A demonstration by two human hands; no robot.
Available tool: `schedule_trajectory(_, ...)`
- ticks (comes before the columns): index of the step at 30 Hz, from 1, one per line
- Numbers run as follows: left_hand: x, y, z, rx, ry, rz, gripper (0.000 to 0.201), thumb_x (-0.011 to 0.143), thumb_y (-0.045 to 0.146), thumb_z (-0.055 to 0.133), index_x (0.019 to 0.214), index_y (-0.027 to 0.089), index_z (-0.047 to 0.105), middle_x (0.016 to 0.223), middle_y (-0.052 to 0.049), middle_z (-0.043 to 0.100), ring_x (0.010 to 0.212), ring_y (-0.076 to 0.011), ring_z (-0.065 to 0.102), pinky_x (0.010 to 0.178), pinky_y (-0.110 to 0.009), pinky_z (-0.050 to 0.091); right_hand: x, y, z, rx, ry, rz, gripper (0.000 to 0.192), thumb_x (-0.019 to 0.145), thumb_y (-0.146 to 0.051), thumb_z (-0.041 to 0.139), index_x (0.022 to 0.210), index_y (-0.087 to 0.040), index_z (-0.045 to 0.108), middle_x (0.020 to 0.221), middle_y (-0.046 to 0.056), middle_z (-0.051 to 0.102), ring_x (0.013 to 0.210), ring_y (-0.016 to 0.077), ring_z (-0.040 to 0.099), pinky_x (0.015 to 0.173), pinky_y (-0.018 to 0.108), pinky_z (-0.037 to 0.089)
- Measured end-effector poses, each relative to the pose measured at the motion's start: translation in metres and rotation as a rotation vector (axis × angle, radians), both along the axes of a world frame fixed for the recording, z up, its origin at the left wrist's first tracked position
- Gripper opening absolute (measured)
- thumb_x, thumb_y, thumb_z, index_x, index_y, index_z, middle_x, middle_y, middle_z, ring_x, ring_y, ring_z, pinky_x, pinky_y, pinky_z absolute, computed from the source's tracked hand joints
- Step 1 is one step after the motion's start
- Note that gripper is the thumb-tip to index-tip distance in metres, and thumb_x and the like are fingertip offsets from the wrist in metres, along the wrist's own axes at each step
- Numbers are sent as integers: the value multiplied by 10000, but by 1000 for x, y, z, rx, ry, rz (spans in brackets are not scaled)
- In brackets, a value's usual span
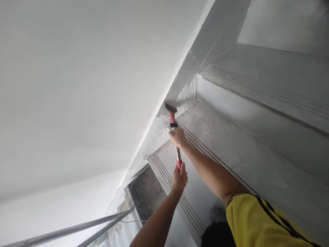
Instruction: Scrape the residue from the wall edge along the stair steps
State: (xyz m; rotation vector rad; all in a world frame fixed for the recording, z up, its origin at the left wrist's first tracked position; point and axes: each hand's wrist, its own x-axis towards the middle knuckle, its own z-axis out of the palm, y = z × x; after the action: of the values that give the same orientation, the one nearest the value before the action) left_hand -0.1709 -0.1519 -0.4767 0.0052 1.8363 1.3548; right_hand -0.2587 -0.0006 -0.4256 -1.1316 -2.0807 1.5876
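Note:
A long-handled scraper (178, 153) with a red neck, a dark head and a metal shaft slants up across the stairs. My right hand (178, 137) is closed round the shaft just below the neck. Lower down, my left hand (180, 177) wraps the red grip at the handle's end. The scraper's dark head lies against the grey skirting (161, 121) along the wall; blur hides the exact contact. Pale scratch-like streaks mark the skirting on both sides of the head.
The white wall (77, 85) fills the left side. Grooved stair treads (246, 147) rise to the right, with pale crumbs (209, 129) scattered on one. At lower left are metal pipes (74, 226), a thin wire and a dirty dark bin-like recess (149, 188). My shoe (217, 214) stands on a step.

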Motion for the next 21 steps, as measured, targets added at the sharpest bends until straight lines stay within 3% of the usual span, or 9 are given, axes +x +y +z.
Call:
schedule_trajectory(4, 13, -16, -11, -38, -30, 65, 667, 582, 868, 450, 675, 214, 353, 406, 84, 343, 263, -76, 324, 272, -218, 230, 5, -22, -8, -31, -21, 84, 201, 732, -144, 506, 931, -150, 534, 649, 30, 582, 610, 155, 596, 523, 199, 428)
schedule_trajectory(11, -23, 36, 31, 20, 24, -113, 626, 619, 805, 516, 710, 212, 341, 429, 93, 345, 308, -63, 336, 300, -200, 284, -5, 47, 24, -123, 140, -63, 149, 788, -187, 467, 929, -164, 509, 582, -12, 509, 435, 101, 492, 429, 189, 402)
schedule_trajectory(17, -13, 9, 14, -6, 53, -70, 624, 648, 824, 448, 683, 211, 340, 439, 73, 366, 297, -70, 343, 288, -211, 260, -2, 14, 18, -93, 118, -24, 138, 754, -164, 515, 891, -168, 502, 584, -14, 518, 479, 104, 528, 442, 172, 406)
schedule_trajectory(19, -15, 17, 20, -6, 51, -92, 630, 638, 828, 453, 683, 211, 336, 436, 74, 362, 297, -70, 342, 293, -214, 283, -2, 24, 22, -121, 136, -22, 127, 752, -154, 517, 877, -166, 501, 571, -19, 506, 457, 103, 514, 427, 178, 402)
schedule_trajectory(21, -24, 40, 36, -5, 63, -153, 615, 646, 809, 477, 699, 210, 344, 443, 75, 364, 305, -75, 353, 293, -213, 294, -4, 52, 34, -162, 191, -53, 108, 762, -146, 502, 869, -164, 500, 553, -27, 483, 419, 95, 480, 409, 186, 397)
